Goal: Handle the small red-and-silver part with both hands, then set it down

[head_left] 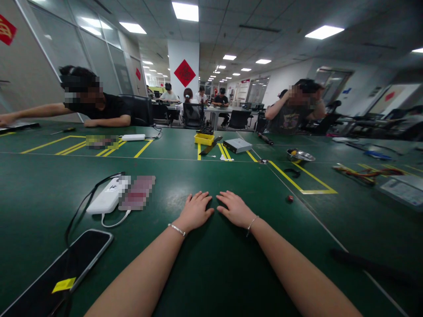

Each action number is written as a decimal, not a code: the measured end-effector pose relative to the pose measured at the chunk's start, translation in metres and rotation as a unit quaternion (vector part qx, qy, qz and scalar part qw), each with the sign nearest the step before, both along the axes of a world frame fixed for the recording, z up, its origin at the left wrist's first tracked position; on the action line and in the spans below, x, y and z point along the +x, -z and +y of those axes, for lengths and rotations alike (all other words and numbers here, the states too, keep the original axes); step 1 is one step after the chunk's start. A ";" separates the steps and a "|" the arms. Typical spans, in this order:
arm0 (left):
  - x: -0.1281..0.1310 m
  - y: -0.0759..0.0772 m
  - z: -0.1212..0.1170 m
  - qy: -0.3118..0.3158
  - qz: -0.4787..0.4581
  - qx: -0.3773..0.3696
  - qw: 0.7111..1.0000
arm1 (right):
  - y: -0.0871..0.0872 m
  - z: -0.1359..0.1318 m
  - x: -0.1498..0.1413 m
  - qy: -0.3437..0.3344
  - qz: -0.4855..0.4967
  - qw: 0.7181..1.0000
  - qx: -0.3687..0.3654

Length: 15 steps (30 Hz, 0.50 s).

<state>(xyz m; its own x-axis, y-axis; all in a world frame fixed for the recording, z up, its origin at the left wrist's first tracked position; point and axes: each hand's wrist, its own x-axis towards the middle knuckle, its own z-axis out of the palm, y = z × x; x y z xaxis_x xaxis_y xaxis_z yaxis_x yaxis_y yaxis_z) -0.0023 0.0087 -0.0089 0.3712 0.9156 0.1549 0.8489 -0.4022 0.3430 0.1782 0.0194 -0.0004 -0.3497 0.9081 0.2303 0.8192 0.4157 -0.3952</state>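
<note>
- Bare forearms (142, 268) stretch from the near edge of the view, angled toward each other, as my two hands rest on the green worktop (178, 171).
- Palms down, my left hand (197, 210) and right hand (236, 210) lie with fingers extended and thumbs facing across a narrow gap; both are released and grasp nothing.
- Beneath both palms and on every side of them spreads the worktop, the one surface my hands touch.
- Left of my left hand and slightly beyond it, apart from the fingers, lies a flat pinkish slab (137, 193), blurred out; its long axis slants from near left to far right, and the left hand is plainly the nearer.
- Past the slab, farther left of my hands, a white power bank (104, 198) shares that slant, linked to it by a white cable (114, 226); whether the two touch, I cannot tell.
- Closer to my body and well left of both hands, a dark-screened phone (86, 251) points the same diagonal way.
- On the opposite side, a reddish-brown piece (290, 199) sits right of my right hand and a little beyond it, too small to show a long axis.
- Straight ahead, well beyond my fingertips, stand a yellow tray (204, 139) and, slightly right, a grey metal box (237, 145).
</note>
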 end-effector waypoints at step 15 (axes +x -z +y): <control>-0.001 -0.002 0.001 -0.001 -0.016 0.002 1.000 | -0.015 0.021 0.168 0.527 -0.076 0.838 -0.119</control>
<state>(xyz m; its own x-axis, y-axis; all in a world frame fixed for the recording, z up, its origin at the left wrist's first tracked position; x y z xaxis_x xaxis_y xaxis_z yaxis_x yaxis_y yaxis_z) -0.0033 0.0099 -0.0068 0.3637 0.9159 0.1699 0.8389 -0.4013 0.3677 0.3460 0.0403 0.0141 0.6671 0.7446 0.0240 0.7299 -0.6468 -0.2212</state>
